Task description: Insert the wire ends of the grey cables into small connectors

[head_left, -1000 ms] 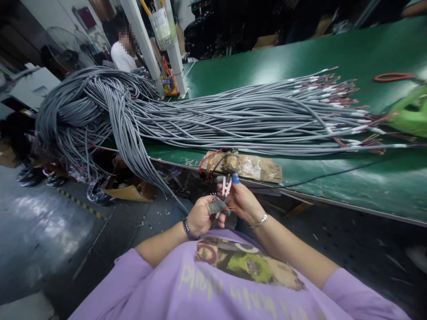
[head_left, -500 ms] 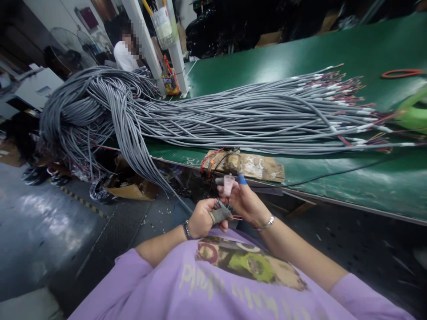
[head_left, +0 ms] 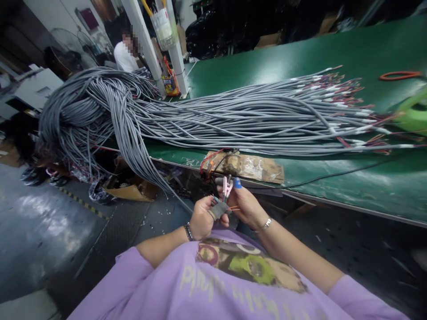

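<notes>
Just in front of the wooden board (head_left: 256, 169), pinching coloured wires (head_left: 235, 208) in the left hand (head_left: 202, 218), gripping a pink clip-like tool (head_left: 227, 187) in the right hand (head_left: 246, 208); apparently preparing wires, next needing steady alignment.

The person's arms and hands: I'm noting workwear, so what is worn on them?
Lilac sleeves end above bare forearms. The left arm carries a dark bracelet, the right arm a silver-coloured band. The right hand has a blue cover on one digit; the left hand apparently wears a grey one.
</notes>
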Demonstrator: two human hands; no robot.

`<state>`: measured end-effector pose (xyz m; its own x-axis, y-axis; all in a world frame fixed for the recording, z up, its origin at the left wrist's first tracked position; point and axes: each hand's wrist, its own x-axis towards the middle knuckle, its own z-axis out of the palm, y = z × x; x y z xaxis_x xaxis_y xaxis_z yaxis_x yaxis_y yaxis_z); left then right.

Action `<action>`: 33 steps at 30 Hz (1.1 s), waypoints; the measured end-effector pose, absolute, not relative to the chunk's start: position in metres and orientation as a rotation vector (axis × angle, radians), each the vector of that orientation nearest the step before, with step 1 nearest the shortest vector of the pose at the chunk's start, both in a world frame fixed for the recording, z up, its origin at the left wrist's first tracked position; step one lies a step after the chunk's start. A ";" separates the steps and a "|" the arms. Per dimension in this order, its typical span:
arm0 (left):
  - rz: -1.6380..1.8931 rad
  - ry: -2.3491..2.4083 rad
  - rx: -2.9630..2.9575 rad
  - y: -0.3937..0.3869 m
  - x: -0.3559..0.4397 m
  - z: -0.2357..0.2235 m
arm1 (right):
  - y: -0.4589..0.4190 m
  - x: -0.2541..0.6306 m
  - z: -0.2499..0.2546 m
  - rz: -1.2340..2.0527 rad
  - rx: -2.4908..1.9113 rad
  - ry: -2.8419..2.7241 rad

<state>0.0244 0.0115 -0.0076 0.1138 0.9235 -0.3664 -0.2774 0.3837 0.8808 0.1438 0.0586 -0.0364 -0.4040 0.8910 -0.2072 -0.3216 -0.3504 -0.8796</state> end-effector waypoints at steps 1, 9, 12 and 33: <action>1.009 1.118 0.731 0.012 0.025 -0.008 | 0.059 0.144 -0.036 1.916 -0.873 -0.961; 1.010 1.149 0.724 0.013 0.026 -0.011 | 0.065 0.141 -0.031 1.973 -0.884 -0.627; 1.011 1.149 0.741 0.014 0.025 -0.014 | 0.065 0.139 -0.026 1.949 -0.921 -0.555; 1.057 1.129 0.892 0.010 0.019 -0.010 | 0.062 0.142 -0.030 2.057 -0.730 -0.392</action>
<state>0.0188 0.0098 -0.0099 0.0900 0.9615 -0.2595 -0.1952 0.2726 0.9421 0.1419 0.0620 -0.0304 -0.4290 0.8334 -0.3484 -0.6470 -0.5526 -0.5254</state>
